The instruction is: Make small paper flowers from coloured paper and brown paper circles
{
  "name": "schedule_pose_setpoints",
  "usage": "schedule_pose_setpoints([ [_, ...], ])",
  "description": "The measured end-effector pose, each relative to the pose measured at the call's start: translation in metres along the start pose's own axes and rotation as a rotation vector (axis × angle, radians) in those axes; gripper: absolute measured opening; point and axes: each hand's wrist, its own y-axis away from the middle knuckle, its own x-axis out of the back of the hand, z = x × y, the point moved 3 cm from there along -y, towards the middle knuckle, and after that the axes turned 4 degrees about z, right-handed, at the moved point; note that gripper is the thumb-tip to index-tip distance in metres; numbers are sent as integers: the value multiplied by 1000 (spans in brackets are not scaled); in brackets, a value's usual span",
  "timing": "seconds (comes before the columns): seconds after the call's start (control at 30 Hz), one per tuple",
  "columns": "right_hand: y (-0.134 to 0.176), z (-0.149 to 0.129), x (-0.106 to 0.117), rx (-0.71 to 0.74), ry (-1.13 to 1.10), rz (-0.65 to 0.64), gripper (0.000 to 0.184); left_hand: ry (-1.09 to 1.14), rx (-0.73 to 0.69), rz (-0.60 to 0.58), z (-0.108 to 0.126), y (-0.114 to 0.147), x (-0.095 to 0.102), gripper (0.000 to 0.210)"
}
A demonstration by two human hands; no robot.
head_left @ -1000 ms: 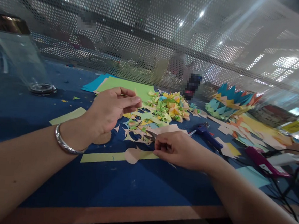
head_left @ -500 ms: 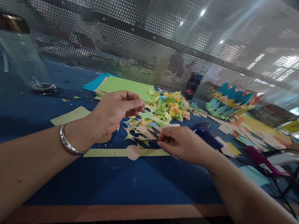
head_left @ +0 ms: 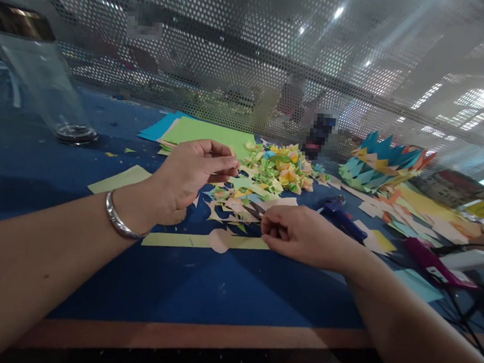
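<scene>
My left hand (head_left: 197, 170), with a silver bangle at the wrist, is raised over the table with thumb and fingers pinched together. A tiny pale yellow edge shows at its fingertips, apparently a small piece of paper (head_left: 232, 150), mostly hidden. My right hand (head_left: 292, 229) is closed round a pair of scissors (head_left: 255, 209), the blades pointing left over paper scraps (head_left: 228, 202). Below the hands lie a pale yellow paper strip (head_left: 175, 240) and a round pink paper piece (head_left: 220, 240) overlapping it. Behind the hands is a heap of small folded paper flowers (head_left: 288, 171).
A glass bottle (head_left: 46, 79) stands at left. Coloured paper sheets (head_left: 216, 136) lie at the back before a perforated metal screen (head_left: 234, 48). To the right are a blue glue gun (head_left: 341, 219), a zigzag paper crown (head_left: 384, 164), a purple power strip (head_left: 435, 264) and cables.
The whole view has shifted slightly, so things appear a little higher and farther right. Both hands keep nearly the same pose over the table.
</scene>
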Motion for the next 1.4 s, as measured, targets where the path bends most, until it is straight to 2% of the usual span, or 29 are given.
schedule_pose_setpoints([
  [0.23,5,1,4,-23,91,-1,5,-24,37,-1,1,2,-2,15],
  [0.4,8,5,15,1,-17,-4,6,-65,89,-15,1,-1,2,15],
  [0.6,9,16,30,-20,-244,221,5,-142,229,-166,-2,0,-2,16],
  [0.73,7,19,32,7,-246,319,7,-147,278,-243,-3,6,-6,17],
  [1.03,2,16,26,-4,-269,231,2,-172,297,-383,-3,19,-16,20],
  [1.33,3,20,23,17,-278,232,3,-236,280,-436,5,23,-18,17],
  [1.4,3,20,23,16,-309,216,3,-240,291,-436,7,22,-19,27],
])
